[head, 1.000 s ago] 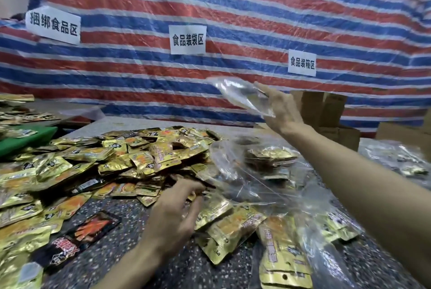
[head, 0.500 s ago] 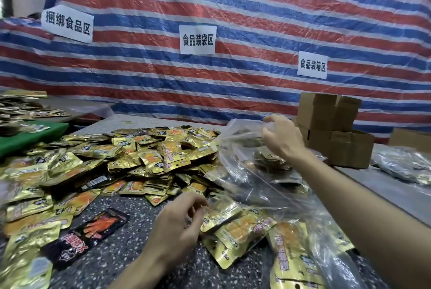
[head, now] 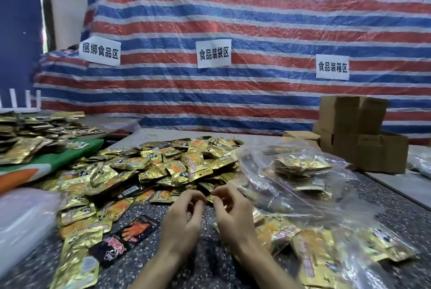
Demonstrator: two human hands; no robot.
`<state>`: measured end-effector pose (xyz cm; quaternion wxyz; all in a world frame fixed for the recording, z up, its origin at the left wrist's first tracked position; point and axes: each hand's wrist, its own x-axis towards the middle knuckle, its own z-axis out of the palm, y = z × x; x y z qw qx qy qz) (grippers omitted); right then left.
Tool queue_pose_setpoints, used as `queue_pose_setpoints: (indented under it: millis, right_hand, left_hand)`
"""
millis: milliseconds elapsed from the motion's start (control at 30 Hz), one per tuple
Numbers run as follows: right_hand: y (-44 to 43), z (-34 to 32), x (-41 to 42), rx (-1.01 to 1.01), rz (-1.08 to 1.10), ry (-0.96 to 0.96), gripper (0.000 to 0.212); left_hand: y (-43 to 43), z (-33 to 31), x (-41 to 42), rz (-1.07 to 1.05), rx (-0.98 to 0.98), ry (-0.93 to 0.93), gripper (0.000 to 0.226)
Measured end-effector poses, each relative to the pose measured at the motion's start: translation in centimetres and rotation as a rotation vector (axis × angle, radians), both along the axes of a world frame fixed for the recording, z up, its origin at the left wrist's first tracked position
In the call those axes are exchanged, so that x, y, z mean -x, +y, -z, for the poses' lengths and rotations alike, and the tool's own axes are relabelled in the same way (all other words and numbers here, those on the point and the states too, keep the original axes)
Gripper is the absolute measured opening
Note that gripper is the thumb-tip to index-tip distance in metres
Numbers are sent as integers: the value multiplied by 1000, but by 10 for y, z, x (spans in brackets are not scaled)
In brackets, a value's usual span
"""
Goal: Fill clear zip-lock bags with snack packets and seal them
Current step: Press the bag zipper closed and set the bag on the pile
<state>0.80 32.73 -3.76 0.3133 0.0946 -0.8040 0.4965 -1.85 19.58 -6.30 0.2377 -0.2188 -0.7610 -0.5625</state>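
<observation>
Left: gold snack packets (head: 163,167) heaped on speckled table (head: 205,265); 1 black packet (head: 130,237) lying near front edge. Centre: left hand (head: 184,216), fingers curled, tips almost meeting right hand's; blurred, cannot tell whether it grasps anything. Right hand (head: 233,216) just beside, thumb and fingers pinching edge of clear bag (head: 256,195), film trailing right. Further right: filled bag (head: 300,167) of packets on table, cardboard boxes (head: 363,144) behind.

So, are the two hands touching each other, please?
Cannot tell: in the head view the left hand and right hand nearly meet; blur hides any gap.
</observation>
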Motion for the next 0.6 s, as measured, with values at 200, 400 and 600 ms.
queue_pose_setpoints:
  millis: [200,400,600]
  right_hand:
    - [6,13,-4,-58,-138,-6,18]
    - [3,10,-7,-76,-189,11,19]
    - [7,11,-8,-19,-198,-5,24]
  left_hand:
    - [-4,-8,-6,-36,5,57,12]
    - [-21,-24,-17,-41,171,132,12]
    - [-102,-19,-12,-398,582,11,20]
